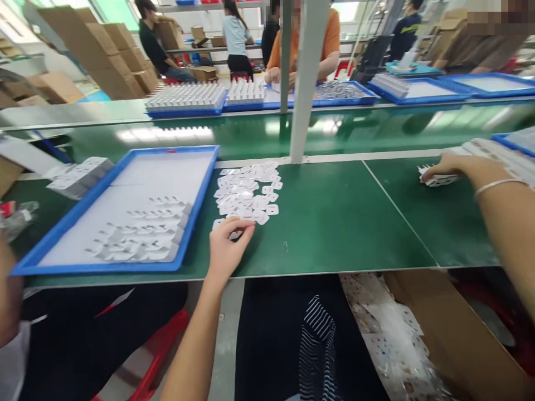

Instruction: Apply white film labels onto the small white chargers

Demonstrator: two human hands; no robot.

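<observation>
**Both hands down on small white pieces at the green counter**

The left hand [228,245] lies palm-down on the green matte counter [334,223], its fingers bent together over one small white flat plastic piece [235,234] at the near edge of a loose heap of small white flat pieces [248,192]. Whether the piece is pinched or only pressed under the fingertips cannot be told.

Just left of that hand sits a blue-rimmed shallow plastic tray [196,209] with a white floor, holding rows of pale moulded parts [142,236] in its near half.

The right hand [445,166], with a thin silver bangle [497,185] at the wrist, reaches far to the right. Its fingers are curled down over a small stack of white pieces [437,179], closed on its top and side.

Below the counter's edge, at the right, an open brown cardboard box [455,334] holds clear plastic wrapping. A white post [307,83] rises behind the heap.
</observation>
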